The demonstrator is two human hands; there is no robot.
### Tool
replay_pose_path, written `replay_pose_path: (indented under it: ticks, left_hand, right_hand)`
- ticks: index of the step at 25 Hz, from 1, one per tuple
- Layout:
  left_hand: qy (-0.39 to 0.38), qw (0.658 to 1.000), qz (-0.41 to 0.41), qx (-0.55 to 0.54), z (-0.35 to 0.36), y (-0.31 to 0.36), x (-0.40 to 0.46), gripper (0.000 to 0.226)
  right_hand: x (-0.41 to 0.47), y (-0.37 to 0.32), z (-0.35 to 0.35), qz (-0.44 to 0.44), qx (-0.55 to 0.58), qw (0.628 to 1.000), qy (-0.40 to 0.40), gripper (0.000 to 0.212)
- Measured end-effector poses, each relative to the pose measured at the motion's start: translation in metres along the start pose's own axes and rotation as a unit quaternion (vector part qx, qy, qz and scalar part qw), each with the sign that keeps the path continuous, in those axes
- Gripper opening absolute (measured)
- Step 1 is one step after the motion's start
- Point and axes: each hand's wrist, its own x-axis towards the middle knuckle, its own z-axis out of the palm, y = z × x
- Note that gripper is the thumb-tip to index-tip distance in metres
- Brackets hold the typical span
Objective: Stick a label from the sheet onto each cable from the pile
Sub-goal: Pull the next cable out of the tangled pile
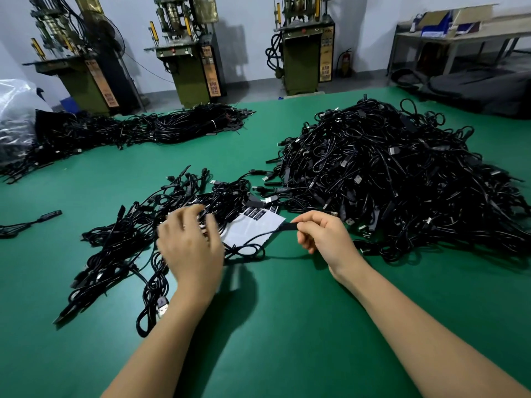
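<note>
Cable [260,235]: pinched at its black housing by right hand [324,235] above label sheet [253,226], presumably presenting it for labelling; left hand [189,242], blurred, fingers loose, reaching sheetward; big pile [402,179] alongside.

Label sheet [253,229] lies between the smaller cable heap [149,234] (left) and big pile [402,179] right

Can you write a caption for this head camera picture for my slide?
Right hand pinches a black cable over the label sheet while the blurred left hand reaches toward it.
</note>
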Motion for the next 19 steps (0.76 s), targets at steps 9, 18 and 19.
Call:
replay_pose_path:
  ticks: [9, 18, 19]
  left_hand:
    - [-0.283, 0.93, 0.159, -0.17, 0.018, 0.027, -0.026, 0.015]
    - [-0.187, 0.977, -0.062, -0.082, 0.018, 0.009, -0.01, 0.013]
    - [-0.191, 0.977, -0.059, -0.067, 0.02, 0.007, -0.009, 0.013]
  right_hand:
    - [-0.004, 0.003, 0.007, -0.024, -0.081, 0.994, -0.073, 0.019]
    - [-0.003, 0.014, 0.01, -0.076, -0.15, 0.981, 0.102, 0.014]
    - [0.0, 0.014, 0.014, -0.086, -0.194, 0.971, 0.113, 0.014]
